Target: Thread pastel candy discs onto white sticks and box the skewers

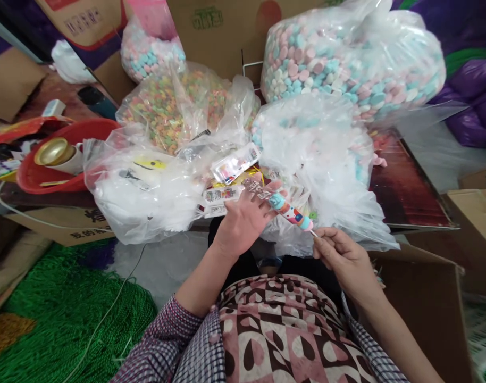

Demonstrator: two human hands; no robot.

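Observation:
My right hand [341,255] pinches the white stick of a marshmallow lollipop [293,211], candy stacked in a clear wrapper with a printed middle. It is tilted, its top toward my left hand [245,221]. That hand is palm up with its fingers spread, near the upper end of the lollipop; whether they touch is unclear. Flat printed wrappers [237,164] lie just beyond my left fingers, among yellow ties [259,173]. Beside the lollipop, a clear plastic bag [307,143] holds pastel pieces.
A large bag of pastel marshmallows [346,58] stands at the back right, a bag of small orange and green candies [183,106] at back left. A red basin [47,181] sits left. An open cardboard box [422,314] stands at right; green netting [87,298] covers the lower left.

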